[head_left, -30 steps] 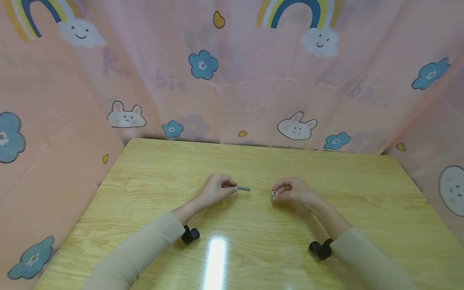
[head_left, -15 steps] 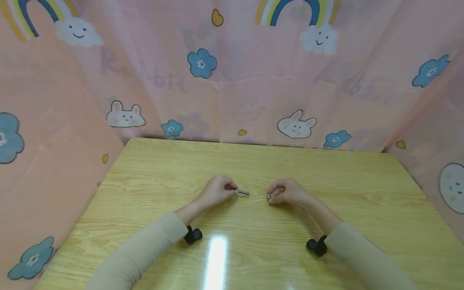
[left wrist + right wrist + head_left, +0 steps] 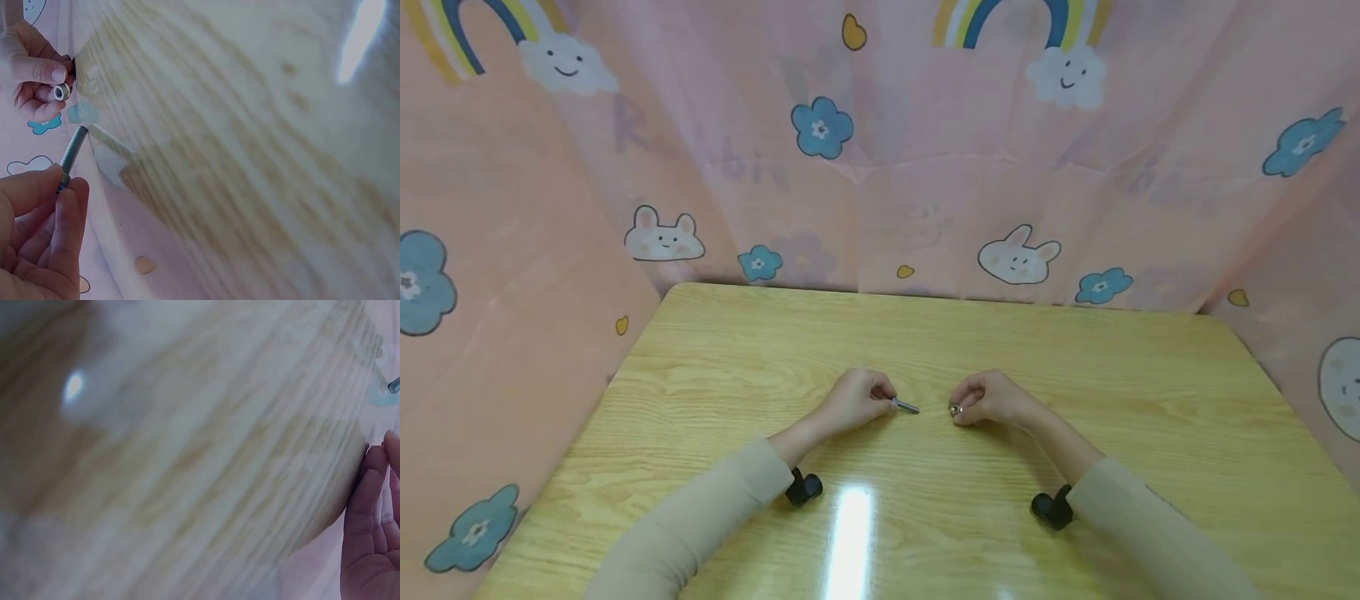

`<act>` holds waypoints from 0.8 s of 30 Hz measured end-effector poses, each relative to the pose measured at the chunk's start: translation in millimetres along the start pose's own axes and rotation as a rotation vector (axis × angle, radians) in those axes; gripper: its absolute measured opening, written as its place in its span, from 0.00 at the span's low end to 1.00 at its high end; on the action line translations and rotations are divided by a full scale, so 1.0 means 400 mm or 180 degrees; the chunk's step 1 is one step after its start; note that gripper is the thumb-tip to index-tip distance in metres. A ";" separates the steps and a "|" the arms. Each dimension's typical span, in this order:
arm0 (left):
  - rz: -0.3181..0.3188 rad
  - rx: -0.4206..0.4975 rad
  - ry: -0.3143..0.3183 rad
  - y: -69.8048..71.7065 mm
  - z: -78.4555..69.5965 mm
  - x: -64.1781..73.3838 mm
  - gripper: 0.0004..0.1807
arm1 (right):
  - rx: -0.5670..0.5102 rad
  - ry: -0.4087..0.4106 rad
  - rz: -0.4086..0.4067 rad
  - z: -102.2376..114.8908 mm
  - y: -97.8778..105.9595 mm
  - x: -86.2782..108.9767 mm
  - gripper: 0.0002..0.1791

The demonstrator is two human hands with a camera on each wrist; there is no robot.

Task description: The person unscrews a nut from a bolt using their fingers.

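My left hand (image 3: pixel 856 397) pinches a silvery threaded bolt (image 3: pixel 907 407) by its head end, between thumb and fingers. In the left wrist view the bolt (image 3: pixel 75 150) shows its thread, with the free end pointing toward the other hand. A small metal nut (image 3: pixel 955 410) is pinched at the fingertips of my right hand (image 3: pixel 996 398), its hole facing the bolt side. The left wrist view shows the nut (image 3: pixel 61 92) up close. A short gap separates bolt tip and nut. In the right wrist view only the bolt's tip (image 3: pixel 394 386) shows at the edge; the nut is hidden there.
Both hands are above a wood-grain table (image 3: pixel 760 333) with a bright light reflection near its front. A pink patterned curtain (image 3: pixel 895 200) hangs behind it and at both sides. Black wrist cameras, left camera (image 3: pixel 805 487) and right camera (image 3: pixel 1052 508), sit by the cuffs.
The right hand has moved left with the nut, narrowing the gap to the bolt. The left hand has shifted slightly right and nearer, and the bolt's free end has tilted downward in view.
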State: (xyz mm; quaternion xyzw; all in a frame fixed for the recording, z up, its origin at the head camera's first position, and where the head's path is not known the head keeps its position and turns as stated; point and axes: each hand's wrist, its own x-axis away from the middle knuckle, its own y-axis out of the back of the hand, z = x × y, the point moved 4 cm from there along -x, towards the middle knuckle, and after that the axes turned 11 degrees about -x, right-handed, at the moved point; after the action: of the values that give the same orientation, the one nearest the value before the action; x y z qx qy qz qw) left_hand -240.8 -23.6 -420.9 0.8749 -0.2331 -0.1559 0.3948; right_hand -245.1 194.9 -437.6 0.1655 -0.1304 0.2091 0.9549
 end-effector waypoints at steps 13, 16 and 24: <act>0.0056 -0.0311 -0.0019 -0.006 0.000 0.001 0.03 | 0.0200 -0.0014 0.0011 0.011 -0.010 0.003 0.11; 0.0046 -0.0410 -0.0047 -0.006 0.001 0.001 0.03 | 0.0282 0.0028 -0.0021 0.017 -0.009 0.003 0.10; 0.0084 -0.0655 -0.0230 -0.007 -0.007 0.006 0.03 | 0.0360 0.0101 -0.0008 0.015 -0.011 0.003 0.10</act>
State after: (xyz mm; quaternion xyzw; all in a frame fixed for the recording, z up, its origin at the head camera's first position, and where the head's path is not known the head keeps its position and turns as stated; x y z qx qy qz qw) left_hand -236.6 -21.4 -421.5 0.8204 -0.2415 -0.2052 0.4759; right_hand -243.0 189.3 -432.9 0.2159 -0.1031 0.2176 0.9463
